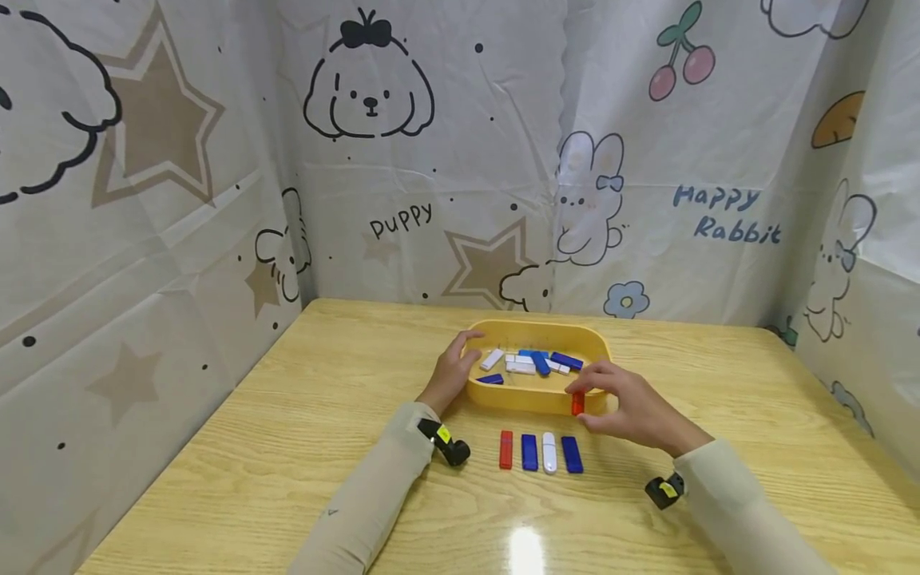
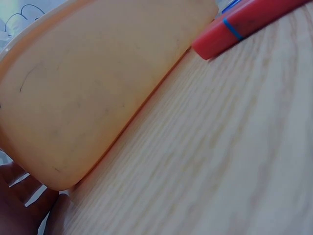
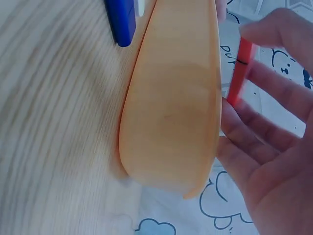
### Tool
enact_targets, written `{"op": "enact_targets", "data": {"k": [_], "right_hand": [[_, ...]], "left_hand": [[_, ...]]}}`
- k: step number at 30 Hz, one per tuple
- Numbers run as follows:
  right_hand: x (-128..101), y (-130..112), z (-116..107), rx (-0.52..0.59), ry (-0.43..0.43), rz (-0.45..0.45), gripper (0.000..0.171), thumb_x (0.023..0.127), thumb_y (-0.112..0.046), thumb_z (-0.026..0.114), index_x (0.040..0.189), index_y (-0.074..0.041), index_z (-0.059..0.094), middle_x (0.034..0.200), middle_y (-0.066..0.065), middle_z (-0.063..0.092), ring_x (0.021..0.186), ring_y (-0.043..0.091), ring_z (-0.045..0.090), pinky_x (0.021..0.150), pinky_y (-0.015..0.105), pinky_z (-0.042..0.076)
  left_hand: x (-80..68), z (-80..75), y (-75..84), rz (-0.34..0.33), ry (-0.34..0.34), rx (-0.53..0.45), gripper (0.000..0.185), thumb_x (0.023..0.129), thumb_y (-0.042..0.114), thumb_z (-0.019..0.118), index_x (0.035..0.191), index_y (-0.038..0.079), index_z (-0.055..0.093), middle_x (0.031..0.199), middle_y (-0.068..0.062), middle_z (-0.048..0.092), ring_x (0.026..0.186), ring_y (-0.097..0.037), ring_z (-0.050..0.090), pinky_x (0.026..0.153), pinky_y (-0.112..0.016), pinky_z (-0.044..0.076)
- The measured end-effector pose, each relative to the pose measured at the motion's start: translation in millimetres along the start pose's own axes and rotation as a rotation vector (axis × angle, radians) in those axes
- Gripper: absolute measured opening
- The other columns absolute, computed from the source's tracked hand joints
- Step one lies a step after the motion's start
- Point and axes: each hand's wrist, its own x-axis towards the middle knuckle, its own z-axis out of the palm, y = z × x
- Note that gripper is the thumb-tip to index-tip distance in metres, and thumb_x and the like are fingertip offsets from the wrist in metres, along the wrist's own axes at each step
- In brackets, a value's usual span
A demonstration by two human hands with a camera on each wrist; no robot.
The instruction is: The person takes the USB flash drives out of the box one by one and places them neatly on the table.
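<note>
Over the front right of a yellow plastic bin (image 1: 528, 402), my right hand (image 1: 632, 406) pinches a red USB stick (image 1: 578, 403) between thumb and fingers. The right wrist view shows that red stick (image 3: 240, 71) upright beside the bin's rim, the other fingers spread below. My left hand (image 1: 451, 369) holds the bin's left end, fingers curved about the rim; in the left wrist view its fingers (image 2: 27, 191) lie at the bin's corner. On the table before the bin, a row holds a red stick (image 1: 506, 450), a blue stick (image 1: 529, 453), a white stick (image 1: 549, 453) and another blue stick (image 1: 572, 454).
Inside the bin lie several loose sticks, among them a white one (image 1: 492, 359), a dark blue one (image 1: 566, 361) and a mid-blue one (image 1: 541, 364). The wooden table (image 1: 345, 359) meets a printed curtain (image 1: 431, 184) at the back and both sides.
</note>
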Motion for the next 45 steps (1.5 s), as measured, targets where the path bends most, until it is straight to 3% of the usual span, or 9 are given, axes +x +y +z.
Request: {"op": "enact_targets", "data": {"k": [7,16,19,32,45], "right_hand": [[-7,-8,-7,-0.066,-0.117,-0.009,0.035,0.079,-0.017,0.077,0.114,-0.016,0.07,0.116,-0.008,0.059,0.104,0.023,0.057,0.091,0.045,0.049],[-11,-19,-9,-0.135,-0.276,0.102,0.044,0.078,-0.023,0.078,0.119,-0.012,0.065,0.131,0.01,0.057,0.122,0.035,0.048,0.102,0.057,0.037],[-12,-19,-7,-0.168,-0.286,0.094,0.045,0.075,-0.022,0.08,0.117,-0.01,0.067,0.13,0.012,0.057,0.124,0.037,0.045,0.103,0.06,0.034],[-15,-27,-4,-0.337,-0.297,0.064,0.048,0.064,-0.018,0.086,0.109,-0.016,0.068,0.111,-0.007,0.067,0.13,0.036,0.038,0.102,0.068,0.018],[-15,-35,3,-0.405,-0.342,0.138,0.048,0.06,-0.017,0.089,0.102,-0.019,0.068,0.11,-0.004,0.068,0.134,0.038,0.032,0.104,0.07,0.011]], "left_hand": [[0.2,-0.2,-0.3,-0.008,-0.008,0.0,0.037,0.098,0.018,0.046,0.134,0.016,0.051,0.146,-0.005,0.045,0.139,-0.024,0.033,0.113,-0.048,0.023],[0.7,-0.4,-3.0,0.008,-0.003,-0.012,0.037,0.096,0.017,0.046,0.133,0.016,0.052,0.145,-0.005,0.047,0.139,-0.024,0.033,0.114,-0.048,0.021],[1.0,-0.4,-3.5,0.005,-0.006,-0.007,0.037,0.096,0.017,0.046,0.133,0.016,0.052,0.145,-0.005,0.046,0.139,-0.024,0.032,0.114,-0.048,0.021],[2.4,-0.4,-4.7,0.008,-0.012,-0.015,0.038,0.096,0.019,0.046,0.133,0.017,0.052,0.146,-0.005,0.045,0.14,-0.024,0.032,0.114,-0.049,0.02],[1.2,0.2,-3.9,0.003,-0.021,-0.024,0.038,0.097,0.017,0.046,0.135,0.015,0.051,0.147,-0.007,0.044,0.14,-0.026,0.031,0.114,-0.05,0.02]]}}
